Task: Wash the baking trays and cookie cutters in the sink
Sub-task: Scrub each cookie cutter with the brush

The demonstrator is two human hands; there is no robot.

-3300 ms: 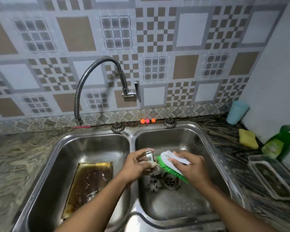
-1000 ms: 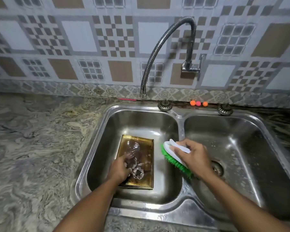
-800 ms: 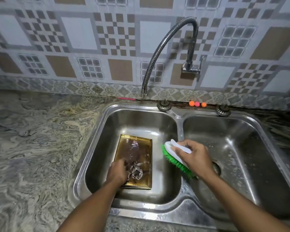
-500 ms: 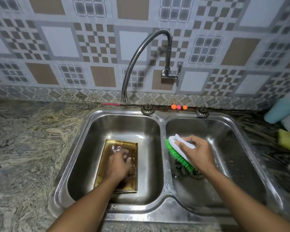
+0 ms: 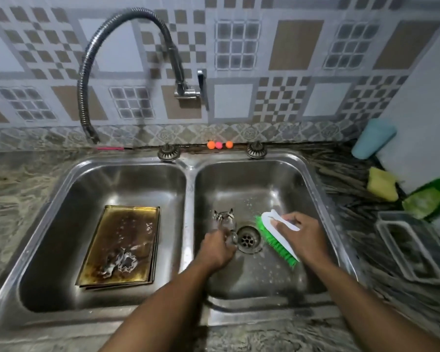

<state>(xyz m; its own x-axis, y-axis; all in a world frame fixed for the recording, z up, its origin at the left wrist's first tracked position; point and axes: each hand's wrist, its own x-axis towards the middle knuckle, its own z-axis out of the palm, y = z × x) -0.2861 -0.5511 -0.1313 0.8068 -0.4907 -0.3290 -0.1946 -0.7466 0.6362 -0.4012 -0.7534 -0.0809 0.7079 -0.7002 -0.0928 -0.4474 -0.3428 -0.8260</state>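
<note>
A brown-stained baking tray lies flat in the left basin, with a metal cookie cutter resting on its near end. In the right basin, several metal cookie cutters lie beside the drain. My left hand is down among them, its fingers curled round one cutter by the drain. To the right of the drain, my right hand grips a white scrub brush with green bristles, held just above the basin floor.
The double steel sink sits in a marbled counter. A flexible tap arches over the left basin. At the right stand a green soap bottle, a yellow sponge, a teal cup and a second tray.
My left hand left the tray in the left basin, leaving a cutter on it, and moved into the right basin. The brush moved right, past the drain.
</note>
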